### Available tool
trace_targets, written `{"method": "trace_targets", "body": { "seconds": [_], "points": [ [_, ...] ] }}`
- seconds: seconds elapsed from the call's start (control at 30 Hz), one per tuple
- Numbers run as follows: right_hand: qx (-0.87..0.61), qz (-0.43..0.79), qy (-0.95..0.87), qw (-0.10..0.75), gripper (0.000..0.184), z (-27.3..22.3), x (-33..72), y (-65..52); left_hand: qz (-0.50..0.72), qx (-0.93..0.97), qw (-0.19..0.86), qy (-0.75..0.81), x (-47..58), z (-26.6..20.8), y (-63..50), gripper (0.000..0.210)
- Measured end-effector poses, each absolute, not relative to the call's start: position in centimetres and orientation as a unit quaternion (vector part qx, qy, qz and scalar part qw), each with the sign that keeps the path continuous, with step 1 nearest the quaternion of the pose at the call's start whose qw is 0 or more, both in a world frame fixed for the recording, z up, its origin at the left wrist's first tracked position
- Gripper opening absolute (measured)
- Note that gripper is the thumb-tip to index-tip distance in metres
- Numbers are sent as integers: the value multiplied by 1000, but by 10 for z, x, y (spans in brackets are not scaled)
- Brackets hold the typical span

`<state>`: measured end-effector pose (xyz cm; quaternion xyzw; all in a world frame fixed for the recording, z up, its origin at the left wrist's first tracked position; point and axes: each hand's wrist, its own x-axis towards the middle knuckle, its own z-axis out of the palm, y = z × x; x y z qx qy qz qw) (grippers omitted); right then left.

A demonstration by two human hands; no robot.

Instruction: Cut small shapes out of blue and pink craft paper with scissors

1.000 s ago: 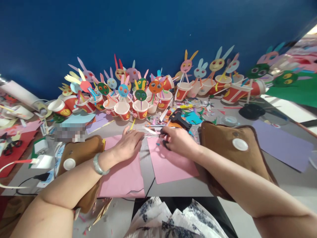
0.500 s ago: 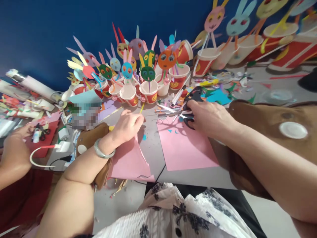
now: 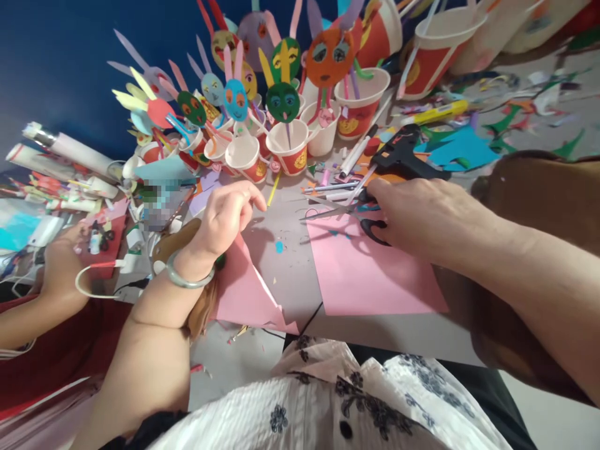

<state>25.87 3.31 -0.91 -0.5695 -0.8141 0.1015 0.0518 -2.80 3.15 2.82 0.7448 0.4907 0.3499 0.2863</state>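
Note:
My right hand (image 3: 426, 209) grips a pair of scissors (image 3: 372, 230) by its black handles. The blades are spread and point left over the top of a pink paper sheet (image 3: 375, 275). Just beyond my fingers lies a black glue gun (image 3: 403, 153). My left hand (image 3: 227, 212), with a pale bangle (image 3: 187, 281) on the wrist, is curled above a second pink sheet (image 3: 244, 287). Its fingers are bent inward, and whatever they may hold is hidden. Small blue paper scraps (image 3: 280, 247) lie between the two sheets.
Paper cups (image 3: 244, 156) with stick-mounted rabbit faces (image 3: 283, 102) line the back. Blue paper (image 3: 462, 149), a yellow marker (image 3: 440, 112) and green scraps lie at the back right. A brown bag (image 3: 553, 194) sits at the right. Another person's arm (image 3: 60, 281) is at the left.
My view has shifted closer to the right side. The scissors have come up slightly in my right hand, with the blades clearer of the pens. My left hand is more tightly curled.

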Motion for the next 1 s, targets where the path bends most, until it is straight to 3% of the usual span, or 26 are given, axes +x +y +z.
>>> {"method": "trace_targets", "body": {
  "seconds": [0.1,0.27,0.47,0.6,0.8,1.0],
  "points": [
    [-561,50,-826,-34,28,-14,256,36,391,719,293,494,-26,23,35,35],
    [-545,62,-836,-12,24,-15,253,38,393,705,338,484,-21,13,34,13],
    [-527,99,-844,-5,18,-10,250,37,436,679,344,479,-19,6,33,11],
    [-522,109,-846,2,21,-8,247,37,386,697,369,479,-17,-9,31,16],
    [-486,200,-840,137,13,1,246,34,291,732,404,465,-9,-22,20,45],
    [-485,165,-827,232,15,12,241,21,272,709,484,434,-6,-16,16,15]
  ]
}}
